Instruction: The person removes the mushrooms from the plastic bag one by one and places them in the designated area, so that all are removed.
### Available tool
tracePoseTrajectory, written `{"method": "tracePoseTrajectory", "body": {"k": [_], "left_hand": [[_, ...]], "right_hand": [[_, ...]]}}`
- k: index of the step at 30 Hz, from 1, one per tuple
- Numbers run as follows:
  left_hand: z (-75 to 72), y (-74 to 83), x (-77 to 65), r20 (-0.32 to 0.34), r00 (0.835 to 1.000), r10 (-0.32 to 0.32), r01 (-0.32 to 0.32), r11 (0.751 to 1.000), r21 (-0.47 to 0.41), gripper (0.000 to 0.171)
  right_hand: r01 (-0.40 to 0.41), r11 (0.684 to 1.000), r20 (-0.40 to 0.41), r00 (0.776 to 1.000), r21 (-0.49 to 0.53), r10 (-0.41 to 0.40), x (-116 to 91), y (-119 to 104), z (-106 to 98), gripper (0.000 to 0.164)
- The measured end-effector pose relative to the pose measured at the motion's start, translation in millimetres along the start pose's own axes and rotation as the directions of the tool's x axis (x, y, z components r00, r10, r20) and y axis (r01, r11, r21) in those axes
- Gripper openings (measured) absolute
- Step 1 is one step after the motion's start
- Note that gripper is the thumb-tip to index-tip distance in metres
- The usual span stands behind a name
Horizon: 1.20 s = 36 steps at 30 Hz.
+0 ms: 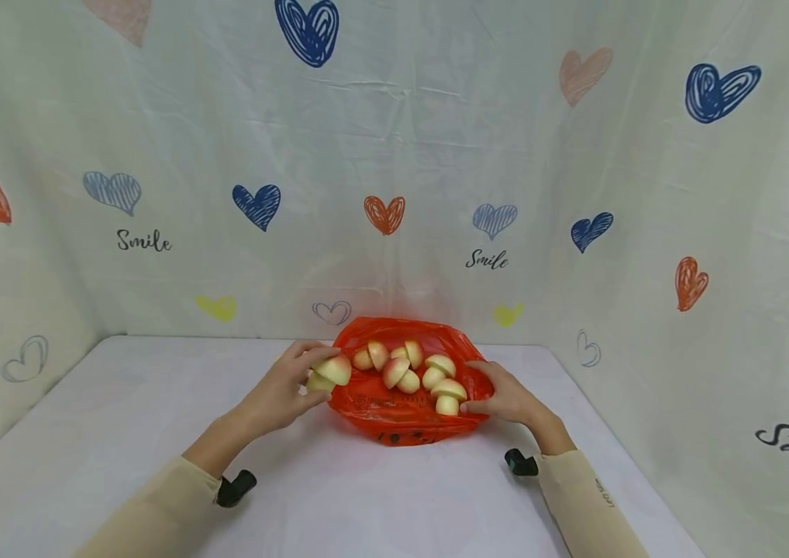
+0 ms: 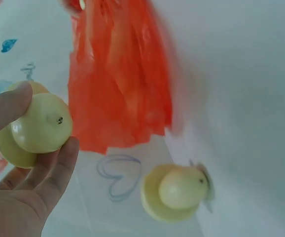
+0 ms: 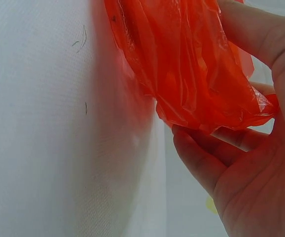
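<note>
My left hand [image 1: 290, 387] holds a pale yellow, mushroom-shaped piece [image 1: 330, 372] with a faint red blush, thumb on one side and fingers on the other, at the left edge of a red plastic bag [image 1: 394, 434]. In the left wrist view its rounded end [image 2: 44, 123] has a small dark spot. Several similar pieces [image 1: 396, 373] lie in the bag's wide mouth. At the bag's right side, my right hand [image 1: 506, 395] grips the red plastic, with the thumb on one side and fingers under the other in the right wrist view.
Another mushroom-shaped piece [image 2: 174, 192] sits on the white table near the wall in the left wrist view; in the head view the left hand hides it. A white curtain [image 1: 394, 155] printed with hearts rises behind the table [image 1: 380, 504]. Dark cameras [image 1: 236, 488] sit at both wrists.
</note>
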<state>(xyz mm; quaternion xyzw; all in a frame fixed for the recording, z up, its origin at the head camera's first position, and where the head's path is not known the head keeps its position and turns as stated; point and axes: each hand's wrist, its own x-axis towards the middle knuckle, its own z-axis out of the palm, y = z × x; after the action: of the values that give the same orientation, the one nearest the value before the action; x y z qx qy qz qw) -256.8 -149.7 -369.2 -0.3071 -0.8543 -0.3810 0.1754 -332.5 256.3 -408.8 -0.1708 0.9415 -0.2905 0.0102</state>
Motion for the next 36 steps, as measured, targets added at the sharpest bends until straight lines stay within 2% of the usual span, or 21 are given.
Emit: {"method": "tracePoseTrajectory", "body": {"k": [8,16,25,36], "left_hand": [[-18.9,-22.0,-10.5,-0.045,0.997,-0.063,0.064,0.997,0.035,0.063],[-29.2,-41.7,-16.9,-0.069,0.99,-0.124,0.129,0.988,0.08,0.064],[-40.8,-56.0,-22.7,-0.116,0.983,-0.142,0.156,0.981,0.118,0.065],[-51.2,-77.0,-27.2,-0.117,0.964,-0.24,0.258,0.951,0.169,0.064]], "right_hand": [[-0.016,1.0,-0.001,1.0,0.005,0.016,0,-1,1,0.087],[-0.025,1.0,0.002,1.0,0.01,0.025,0,0,1,0.087],[-0.029,1.0,0.004,1.0,-0.004,0.029,1,0,1,0.087],[-0.026,1.0,0.005,1.0,-0.004,0.026,1,0,0,0.087]]}}
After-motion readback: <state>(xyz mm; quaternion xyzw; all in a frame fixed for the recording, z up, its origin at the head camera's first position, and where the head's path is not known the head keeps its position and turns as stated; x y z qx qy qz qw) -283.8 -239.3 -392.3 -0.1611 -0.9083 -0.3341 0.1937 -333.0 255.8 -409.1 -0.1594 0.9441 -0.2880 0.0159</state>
